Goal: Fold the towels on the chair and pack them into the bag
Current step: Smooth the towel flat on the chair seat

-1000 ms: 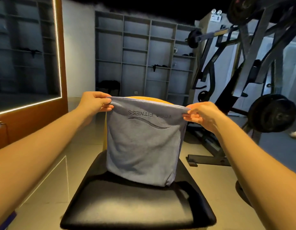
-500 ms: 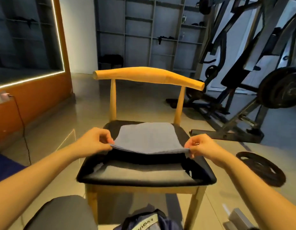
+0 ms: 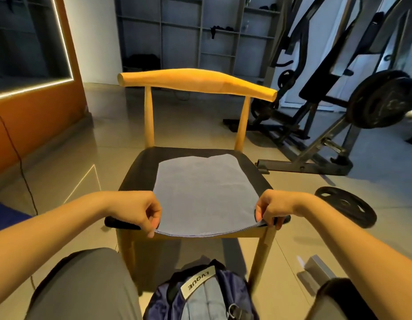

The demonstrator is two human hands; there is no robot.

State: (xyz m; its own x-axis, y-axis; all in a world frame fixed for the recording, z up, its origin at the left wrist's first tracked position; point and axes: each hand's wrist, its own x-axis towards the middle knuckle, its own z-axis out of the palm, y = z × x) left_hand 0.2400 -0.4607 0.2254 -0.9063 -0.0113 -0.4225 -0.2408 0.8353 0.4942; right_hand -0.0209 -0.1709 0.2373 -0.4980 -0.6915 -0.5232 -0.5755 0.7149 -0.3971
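Grey towel (image 3: pixel 202 190) flat on the black chair seat (image 3: pixel 140 167), a bit longer front-to-back, far edge near the backrest. Near edge sits at the front rim, stretched between the hands. Left hand (image 3: pixel 138 211) pinches the left corner, right hand (image 3: pixel 273 207) pinches the right (both equally close). Towel lies straight ahead of both, so the next fold probably goes away, toward the backrest. Bag (image 3: pixel 200 296) on the floor below the seat front.

We see a plain pale blue-grey cloth towel (image 3: pixel 205 192) against a chair with a black padded seat and honey-yellow wooden frame (image 3: pixel 195 83). Below it we find a navy fabric bag (image 3: pixel 230 289) bearing a pale grey label (image 3: pixel 198 282) lettered in black, and at left an orange wall panel (image 3: pixel 38 112).
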